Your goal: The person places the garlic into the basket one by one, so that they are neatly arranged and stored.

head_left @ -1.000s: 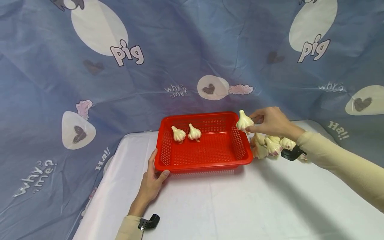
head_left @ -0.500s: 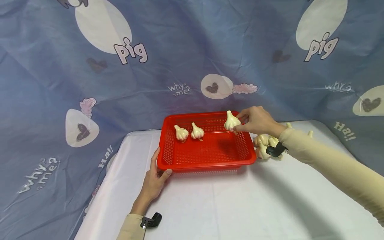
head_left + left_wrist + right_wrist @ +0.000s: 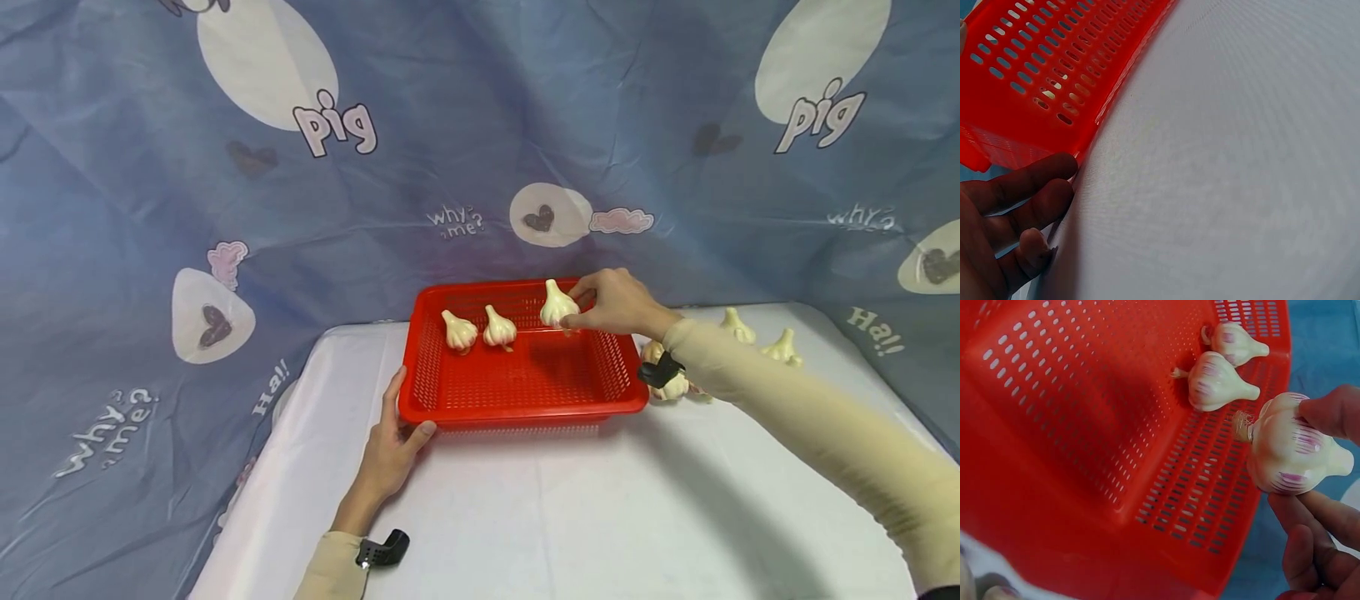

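A red plastic basket [image 3: 525, 414] with slotted walls sits on the white-covered table. Inside it, toward the back left, lie two garlic bulbs [image 3: 460, 333] with their stems up. My right hand [image 3: 618, 304] pinches a third garlic bulb [image 3: 559, 306] between thumb and fingertips, above the basket's back right part; the right wrist view shows this bulb [image 3: 1291, 447] with purple streaks and a root tuft. At the basket's front left corner, my left hand [image 3: 387, 457] holds on, thumb at the front rim and fingers along the side. Fingertips [image 3: 1057, 164] touch the basket's lower edge in the left wrist view.
More garlic bulbs [image 3: 672, 386] lie right of the basket, partly hidden by my right forearm. Two others [image 3: 738, 326] [image 3: 782, 347] sit farther right. A blue printed cloth [image 3: 420, 150] hangs behind the table [image 3: 510, 517].
My right hand has carried the garlic bulb leftward, from above the basket's right rim to over its inside. The left hand keeps its place at the basket's corner. The view has shifted slightly.
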The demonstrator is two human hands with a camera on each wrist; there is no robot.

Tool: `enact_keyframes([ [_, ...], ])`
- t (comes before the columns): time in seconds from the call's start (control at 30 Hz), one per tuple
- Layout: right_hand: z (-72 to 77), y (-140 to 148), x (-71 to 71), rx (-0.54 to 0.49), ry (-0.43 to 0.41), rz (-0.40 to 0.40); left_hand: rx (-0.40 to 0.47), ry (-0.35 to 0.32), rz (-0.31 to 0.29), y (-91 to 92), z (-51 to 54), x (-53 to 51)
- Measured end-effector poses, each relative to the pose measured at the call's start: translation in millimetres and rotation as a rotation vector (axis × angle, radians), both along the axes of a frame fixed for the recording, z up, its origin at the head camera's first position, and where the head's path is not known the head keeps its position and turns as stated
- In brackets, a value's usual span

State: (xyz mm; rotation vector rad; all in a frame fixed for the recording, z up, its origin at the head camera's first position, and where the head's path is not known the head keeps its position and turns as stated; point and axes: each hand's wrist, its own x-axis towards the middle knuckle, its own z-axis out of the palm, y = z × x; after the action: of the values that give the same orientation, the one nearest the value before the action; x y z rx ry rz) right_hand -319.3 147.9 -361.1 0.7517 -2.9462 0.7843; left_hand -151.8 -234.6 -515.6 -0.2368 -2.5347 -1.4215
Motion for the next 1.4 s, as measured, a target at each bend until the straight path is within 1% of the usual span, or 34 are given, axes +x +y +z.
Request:
enact_keyframes([
  [0.27, -12.9, -12, -12.1, 0.012, -0.027, 0.003, 0.004, 0.000, -0.005, -0.2, -1.5, 0.7],
  [0.47, -24.9, -19, -21.1, 0.021, -0.018, -0.007, 0.003, 0.009, -0.006, 0.1, -0.1, -0.6],
  [0.7, -38.6, -25, -27.3, 0.045, -0.011, 0.009, 0.007, -0.004, -0.007, 0.5, 0.4, 0.1],
  [0.9, -46.2, -32, -34.3, 0.056, -0.010, 0.023, 0.010, 0.004, -0.009, -0.8, -0.3, -1.0],
  [1.17, -51.5, -36, -39.2, 0.079, -0.050, -0.008, -0.008, 0.014, -0.011, -1.0, 1.6, -3.2],
  [1.4, -65.7, -36, -40.6, 0.053, -0.092, -0.011, 0.003, 0.001, -0.009, -1.1, -0.1, -1.7],
])
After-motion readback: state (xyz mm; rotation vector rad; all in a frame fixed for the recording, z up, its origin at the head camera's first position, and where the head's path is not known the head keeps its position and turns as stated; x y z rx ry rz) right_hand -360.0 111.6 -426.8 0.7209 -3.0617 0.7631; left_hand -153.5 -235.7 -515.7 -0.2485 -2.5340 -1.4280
